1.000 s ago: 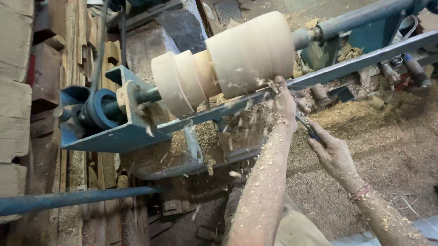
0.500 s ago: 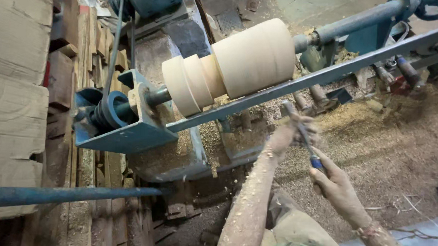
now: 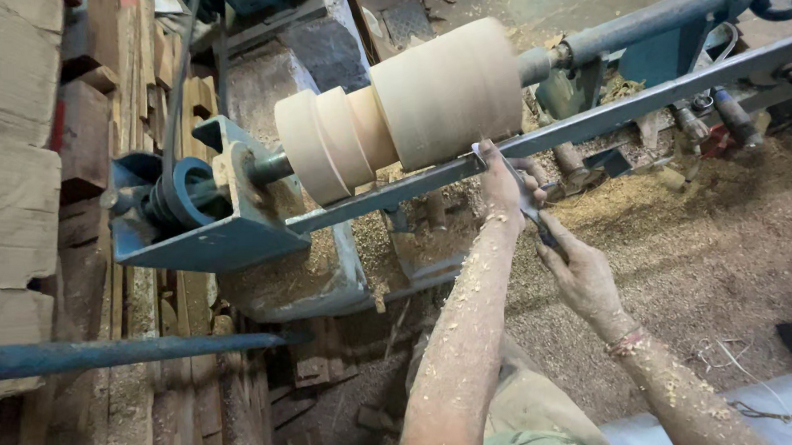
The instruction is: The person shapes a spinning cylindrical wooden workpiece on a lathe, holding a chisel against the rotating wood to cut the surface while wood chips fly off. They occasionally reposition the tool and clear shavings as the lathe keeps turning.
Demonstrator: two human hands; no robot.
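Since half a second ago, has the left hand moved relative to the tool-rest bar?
Yes. The left hand has come back up from below the bar to the tool-rest bar, pressing the turning tool close under the wooden workpiece.

The turning tool (image 3: pixel 529 200) at centre right is mostly covered: the left hand (image 3: pixel 503 181) wraps its forward part and the right hand (image 3: pixel 581 275) closes over its handle, so only a short stretch of metal shows between them. Whether its tip touches the pale wooden workpiece (image 3: pixel 419 103) cannot be told. Both forearms run off the bottom edge. The blue pipe (image 3: pixel 114 354) at lower left is cut by the left edge, and the lathe's tail end leaves the upper right corner.
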